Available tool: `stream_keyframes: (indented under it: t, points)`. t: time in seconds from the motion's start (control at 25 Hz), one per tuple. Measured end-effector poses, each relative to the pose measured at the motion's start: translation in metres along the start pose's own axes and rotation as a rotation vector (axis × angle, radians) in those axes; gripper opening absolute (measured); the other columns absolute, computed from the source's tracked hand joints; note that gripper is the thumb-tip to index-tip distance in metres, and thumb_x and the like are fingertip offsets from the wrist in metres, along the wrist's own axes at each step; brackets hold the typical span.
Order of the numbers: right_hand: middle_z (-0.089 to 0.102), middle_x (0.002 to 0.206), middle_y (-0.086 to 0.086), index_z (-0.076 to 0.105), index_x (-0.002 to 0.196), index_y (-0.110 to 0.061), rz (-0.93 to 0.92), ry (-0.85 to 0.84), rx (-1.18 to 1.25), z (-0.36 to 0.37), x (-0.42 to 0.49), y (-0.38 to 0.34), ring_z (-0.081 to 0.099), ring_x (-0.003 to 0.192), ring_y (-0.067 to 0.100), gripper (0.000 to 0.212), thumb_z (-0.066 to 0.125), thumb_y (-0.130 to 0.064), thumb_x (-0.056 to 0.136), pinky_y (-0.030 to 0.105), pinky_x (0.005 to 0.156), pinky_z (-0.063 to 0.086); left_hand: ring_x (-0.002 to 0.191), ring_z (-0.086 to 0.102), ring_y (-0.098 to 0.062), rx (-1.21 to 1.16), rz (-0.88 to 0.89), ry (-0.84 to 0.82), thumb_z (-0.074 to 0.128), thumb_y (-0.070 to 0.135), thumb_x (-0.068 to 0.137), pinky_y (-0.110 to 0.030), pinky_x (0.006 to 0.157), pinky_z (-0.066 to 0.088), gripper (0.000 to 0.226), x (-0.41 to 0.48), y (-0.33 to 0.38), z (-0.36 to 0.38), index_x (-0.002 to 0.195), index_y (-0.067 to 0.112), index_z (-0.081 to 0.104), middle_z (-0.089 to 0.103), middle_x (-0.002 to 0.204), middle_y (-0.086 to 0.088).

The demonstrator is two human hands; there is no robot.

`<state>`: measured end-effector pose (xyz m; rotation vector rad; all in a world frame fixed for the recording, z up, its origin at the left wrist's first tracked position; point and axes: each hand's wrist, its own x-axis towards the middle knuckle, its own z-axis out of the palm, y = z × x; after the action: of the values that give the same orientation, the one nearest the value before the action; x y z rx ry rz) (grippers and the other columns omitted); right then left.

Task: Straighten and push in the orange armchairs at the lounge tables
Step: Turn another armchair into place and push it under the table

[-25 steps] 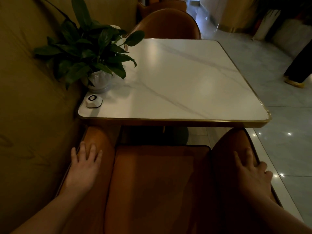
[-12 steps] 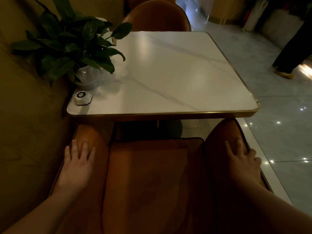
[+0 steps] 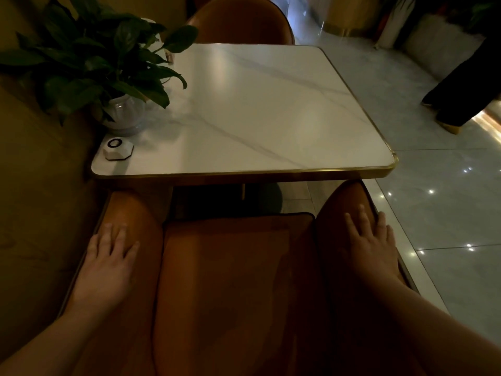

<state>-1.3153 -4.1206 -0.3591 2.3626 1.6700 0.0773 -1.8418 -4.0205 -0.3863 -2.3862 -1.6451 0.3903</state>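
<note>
1. Armchair (image 3: 233, 280) sits right in front of the table (image 3: 244, 173), arm fronts just under/at its gold rim, seat cushion still short of it. Wall panel close on its left, tiled floor (image 3: 433, 226) on its right.
2. Left hand (image 3: 108, 256) lies flat on the left armrest, fingers spread, palm down; not gripping, just pressing.
3. Right hand (image 3: 371, 240) same on the right armrest, fingers splayed over its top and outer edge; no clench.
4. Handling, my guess: padded shell, soft leather-like cover, prob heavy-ish and slick under flat palms. Floor looks glossy, so it should slide w/ steady even push.
5. Best hold: both armrests together, or the backrest top, so it goes in square, not skewed twd the wall.
6. Care: plant (image 3: 103, 63) in its pot and a small white call button (image 3: 118, 150) near the table's near-left corner; a hard bump could jolt them.
7. 2nd chair (image 3: 238, 25) at far side looks tucked in already.
</note>
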Motion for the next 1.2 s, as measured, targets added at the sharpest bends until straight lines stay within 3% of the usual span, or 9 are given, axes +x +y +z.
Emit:
stream_keyframes:
  t: [0.2, 0.28, 0.36, 0.4, 0.6, 0.76, 0.84, 1.04, 1.2]
  points:
    - [-0.016, 0.164, 0.007, -0.002, 0.157, -0.023, 0.050, 0.016, 0.110, 0.001, 0.000, 0.008, -0.003, 0.150, 0.039, 0.094, 0.062, -0.045, 0.091, 0.052, 0.118, 0.025, 0.147, 0.013, -0.049, 0.007, 0.011, -0.019, 0.093, 0.031, 0.053, -0.052, 0.118, -0.008, 0.084, -0.010, -0.002, 0.002, 0.128, 0.005, 0.064, 0.035, 0.152, -0.030]
    - [-0.016, 0.164, 0.004, -0.004, 0.157, -0.026, 0.086, -0.035, 0.131, -0.004, 0.000, 0.009, 0.023, 0.143, 0.041, 0.097, 0.061, -0.051, 0.090, 0.044, 0.100, 0.047, 0.148, 0.009, -0.046, 0.014, 0.010, -0.026, 0.092, 0.032, 0.056, -0.051, 0.118, -0.008, 0.083, -0.011, -0.004, 0.004, 0.130, 0.006, 0.063, 0.034, 0.153, -0.029]
    - [-0.017, 0.164, 0.001, -0.005, 0.156, -0.029, 0.112, -0.039, 0.143, -0.008, -0.001, 0.009, 0.045, 0.122, 0.036, 0.100, 0.064, -0.053, 0.088, 0.035, 0.078, 0.052, 0.147, 0.006, -0.044, 0.022, 0.010, -0.029, 0.089, 0.035, 0.060, -0.052, 0.118, -0.006, 0.081, -0.012, -0.005, 0.005, 0.131, 0.007, 0.062, 0.033, 0.153, -0.029]
    - [-0.017, 0.164, 0.000, -0.004, 0.156, -0.030, 0.112, -0.035, 0.154, -0.009, -0.002, 0.009, 0.048, 0.117, 0.034, 0.100, 0.065, -0.052, 0.087, 0.033, 0.074, 0.051, 0.147, 0.004, -0.043, 0.025, 0.010, -0.032, 0.088, 0.038, 0.062, -0.052, 0.118, -0.006, 0.081, -0.011, -0.004, 0.005, 0.132, 0.007, 0.061, 0.033, 0.154, -0.029]
    - [-0.013, 0.165, -0.004, 0.000, 0.157, -0.032, 0.126, -0.020, 0.235, -0.008, -0.006, 0.010, 0.047, 0.118, 0.035, 0.099, 0.069, -0.046, 0.087, 0.037, 0.076, 0.054, 0.148, -0.001, -0.037, -0.008, -0.006, -0.018, 0.078, 0.056, 0.071, -0.048, 0.118, -0.008, 0.079, -0.011, -0.004, 0.005, 0.133, 0.010, 0.061, 0.033, 0.156, -0.024]
    - [-0.009, 0.165, -0.004, 0.005, 0.157, -0.031, 0.118, -0.007, 0.264, -0.006, -0.006, 0.010, 0.047, 0.121, 0.038, 0.101, 0.070, -0.053, 0.083, 0.040, 0.076, 0.055, 0.150, 0.004, -0.036, -0.033, -0.039, 0.037, 0.034, 0.070, 0.089, -0.048, 0.120, -0.006, 0.076, -0.012, -0.002, 0.006, 0.134, 0.015, 0.061, 0.033, 0.156, -0.020]
    - [-0.007, 0.165, -0.003, 0.005, 0.156, -0.031, 0.118, 0.011, 0.263, -0.005, -0.006, 0.010, 0.047, 0.122, 0.040, 0.103, 0.068, -0.061, 0.080, 0.042, 0.077, 0.054, 0.150, 0.007, -0.036, -0.045, -0.051, 0.060, 0.023, 0.070, 0.092, -0.048, 0.120, -0.003, 0.080, -0.011, 0.000, 0.006, 0.133, 0.015, 0.062, 0.035, 0.156, -0.020]
    - [-0.007, 0.165, -0.002, 0.003, 0.157, -0.030, 0.130, -0.008, 0.227, -0.001, -0.003, 0.009, 0.045, 0.125, 0.041, 0.106, 0.062, -0.070, 0.079, 0.044, 0.082, 0.053, 0.150, 0.004, -0.034, -0.062, -0.064, 0.037, 0.018, 0.071, 0.092, -0.052, 0.120, 0.004, 0.082, -0.012, 0.001, 0.006, 0.135, 0.016, 0.060, 0.031, 0.159, -0.018]
    - [-0.010, 0.165, 0.001, 0.005, 0.157, -0.029, 0.113, -0.073, 0.223, -0.006, -0.003, 0.011, 0.029, 0.138, 0.042, 0.097, 0.058, -0.066, 0.085, 0.050, 0.100, 0.045, 0.151, 0.007, -0.036, -0.084, -0.082, -0.032, 0.015, 0.071, 0.091, -0.046, 0.119, -0.010, 0.084, -0.022, 0.004, -0.005, 0.135, 0.017, 0.060, 0.028, 0.160, -0.016]
